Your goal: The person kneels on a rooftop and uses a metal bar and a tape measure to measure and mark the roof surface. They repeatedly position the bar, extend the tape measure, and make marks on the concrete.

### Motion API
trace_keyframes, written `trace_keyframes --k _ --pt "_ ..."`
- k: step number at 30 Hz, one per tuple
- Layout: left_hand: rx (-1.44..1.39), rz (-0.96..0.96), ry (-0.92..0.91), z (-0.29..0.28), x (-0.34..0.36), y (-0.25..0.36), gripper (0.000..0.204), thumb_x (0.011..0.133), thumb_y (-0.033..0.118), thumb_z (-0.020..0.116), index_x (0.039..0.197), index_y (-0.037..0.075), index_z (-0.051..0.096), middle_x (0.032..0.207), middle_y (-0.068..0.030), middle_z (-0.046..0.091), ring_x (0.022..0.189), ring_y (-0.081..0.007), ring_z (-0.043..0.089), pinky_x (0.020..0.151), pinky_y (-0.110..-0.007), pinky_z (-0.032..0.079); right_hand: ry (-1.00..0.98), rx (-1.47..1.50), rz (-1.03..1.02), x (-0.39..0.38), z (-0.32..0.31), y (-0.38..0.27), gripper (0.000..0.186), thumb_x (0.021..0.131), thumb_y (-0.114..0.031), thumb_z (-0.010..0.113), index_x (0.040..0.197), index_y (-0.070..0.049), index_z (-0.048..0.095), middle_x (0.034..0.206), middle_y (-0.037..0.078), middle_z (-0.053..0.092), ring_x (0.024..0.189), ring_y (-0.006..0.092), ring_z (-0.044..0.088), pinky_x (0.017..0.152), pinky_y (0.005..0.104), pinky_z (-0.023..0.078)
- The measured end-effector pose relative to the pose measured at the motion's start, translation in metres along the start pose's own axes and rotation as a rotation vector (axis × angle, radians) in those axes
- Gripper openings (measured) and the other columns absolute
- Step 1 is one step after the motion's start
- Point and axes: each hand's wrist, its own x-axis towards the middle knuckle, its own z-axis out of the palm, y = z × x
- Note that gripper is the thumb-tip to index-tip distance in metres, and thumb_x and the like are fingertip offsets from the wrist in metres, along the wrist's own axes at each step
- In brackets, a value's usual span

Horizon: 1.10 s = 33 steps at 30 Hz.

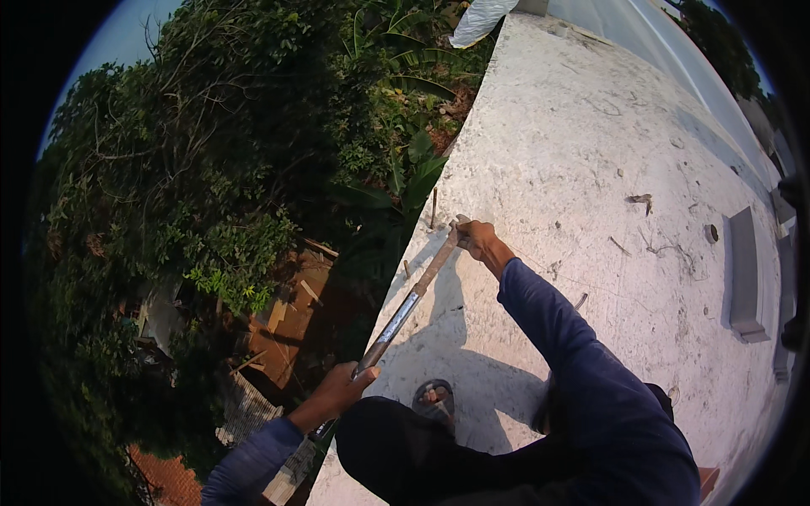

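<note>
A long metal bar tool (pixel 437 263) slants up along the edge of a whitish concrete roof slab (pixel 574 126). Its far end is flat, rusty brown and notched; a pale label wraps the darker, rounder shaft. My left hand (pixel 342 388) is closed around the lower shaft, out past the slab's edge. Up at the notched end, my right hand (pixel 479 239) grips the bar, its fingers partly hidden behind the thumb side. Close to that end a thin rod stub (pixel 434 208) stands up from the slab edge. A shorter stub (pixel 407 268) sticks up nearer to me.
Left of the slab edge is a drop to trees (pixel 194 169), a brown dirt patch (pixel 291 320) and corrugated roofing (pixel 245 409). My sandalled foot (pixel 435 396) stands near that edge. A grey block (pixel 746 274) lies right; debris (pixel 641 202) and a short tube (pixel 711 234) dot the slab.
</note>
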Motion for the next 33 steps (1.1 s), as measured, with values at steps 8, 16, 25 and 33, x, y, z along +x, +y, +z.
trace_keyframes --k 8,16,25,33 --pt "-0.098 -0.109 0.050 0.041 0.026 -0.033 0.068 0.092 0.070 0.058 0.080 0.003 0.058 0.063 -0.0010 0.051 0.056 -0.0113 0.050 0.051 -0.033 0.040 -0.106 -0.272 0.101 0.020 0.014 0.012 0.017 0.092 -0.002 0.068 0.104 0.011 0.067 0.100 0.020 0.071 0.081 0.0307 0.072 0.071 0.0450 0.062" --pt "-0.247 -0.158 0.026 0.043 0.031 -0.024 0.058 0.092 0.058 0.065 0.085 0.002 0.059 0.062 -0.0017 0.052 0.052 -0.0124 0.052 0.049 -0.036 0.042 -0.020 -0.285 0.051 0.024 0.037 0.012 0.014 0.089 0.000 0.070 0.100 0.010 0.069 0.096 0.020 0.072 0.075 0.0315 0.073 0.061 0.0477 0.062" --pt "0.234 -0.057 0.095 0.077 0.027 -0.032 0.047 0.091 0.046 0.072 0.097 0.001 0.060 0.068 -0.0056 0.058 0.065 -0.0179 0.062 0.062 -0.034 0.048 0.043 0.102 0.010 0.002 0.024 0.034 0.010 0.086 -0.013 0.057 0.077 -0.010 0.053 0.067 0.002 0.045 0.056 0.0172 0.042 0.052 0.0377 0.041" --pt "-0.065 -0.165 0.036 0.100 0.026 -0.030 0.049 0.088 0.044 0.073 0.108 0.000 0.060 0.083 -0.0198 0.068 0.080 -0.0366 0.070 0.075 -0.045 0.052 -0.075 0.009 0.127 -0.004 0.030 0.032 0.023 0.098 -0.015 0.044 0.111 0.002 0.051 0.087 0.016 0.057 0.072 0.0314 0.063 0.071 0.0508 0.059"
